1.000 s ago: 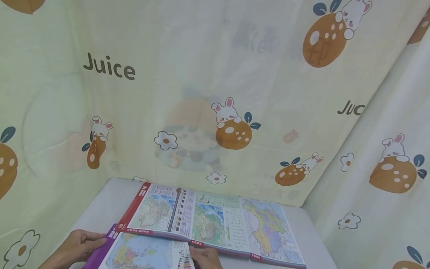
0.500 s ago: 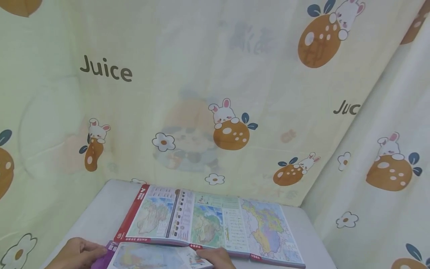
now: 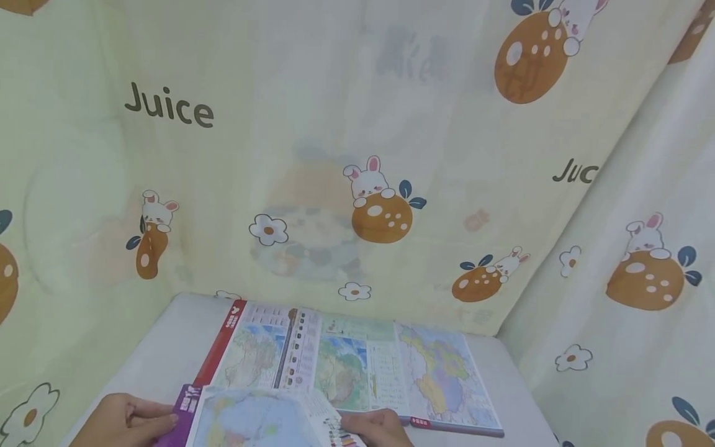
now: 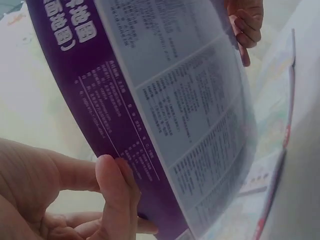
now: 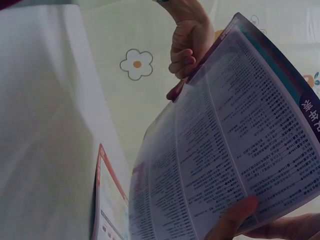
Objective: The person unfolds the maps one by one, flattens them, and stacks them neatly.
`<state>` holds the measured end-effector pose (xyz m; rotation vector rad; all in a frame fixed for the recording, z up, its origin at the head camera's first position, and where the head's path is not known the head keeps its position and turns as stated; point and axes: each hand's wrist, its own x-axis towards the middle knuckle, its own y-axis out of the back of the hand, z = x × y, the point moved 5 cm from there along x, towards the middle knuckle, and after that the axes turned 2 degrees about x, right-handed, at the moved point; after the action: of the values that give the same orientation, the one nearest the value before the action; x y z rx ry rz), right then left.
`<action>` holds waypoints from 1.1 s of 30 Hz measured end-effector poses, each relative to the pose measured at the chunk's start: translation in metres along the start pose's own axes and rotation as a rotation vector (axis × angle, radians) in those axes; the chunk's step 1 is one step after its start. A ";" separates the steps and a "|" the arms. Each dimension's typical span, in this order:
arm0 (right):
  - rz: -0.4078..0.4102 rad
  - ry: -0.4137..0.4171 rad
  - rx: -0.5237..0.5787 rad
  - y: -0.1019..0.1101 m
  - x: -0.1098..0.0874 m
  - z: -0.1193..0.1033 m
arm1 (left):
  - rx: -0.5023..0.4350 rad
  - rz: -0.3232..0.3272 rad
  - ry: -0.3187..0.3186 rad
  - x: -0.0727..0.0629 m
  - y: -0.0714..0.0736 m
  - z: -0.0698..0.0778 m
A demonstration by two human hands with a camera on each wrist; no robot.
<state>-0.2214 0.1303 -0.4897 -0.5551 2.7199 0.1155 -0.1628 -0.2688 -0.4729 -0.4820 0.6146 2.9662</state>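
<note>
A fold-out map with a purple border is held up at the bottom of the head view, its printed map side on top. My left hand pinches its purple left edge between thumb and fingers. At the far edge my right hand grips the sheet with the thumb on top, beside a strip of small print. From below, the left wrist view shows the map's underside covered in columns of text, bowed between both hands. The right wrist view has the text side with my right thumb pressed on it.
Behind the held sheet, a red-edged map lies spread out in several panels on a white table. The held sheet overlaps its near left part. A cream curtain printed with rabbits and oranges hangs at the back and sides.
My right hand has moved to the right with the sheet's far edge. The purple-bordered map dipped, then rose and now covers more of the red-edged map. The left hand keeps its pinch.
</note>
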 end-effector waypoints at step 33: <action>0.617 0.295 -0.344 0.063 0.113 0.036 | 0.105 0.245 -0.355 0.192 -0.076 0.007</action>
<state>-0.3314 0.1520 -0.5640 0.2270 3.0842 0.7170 -0.3364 -0.1951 -0.5562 0.1390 0.8309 3.1054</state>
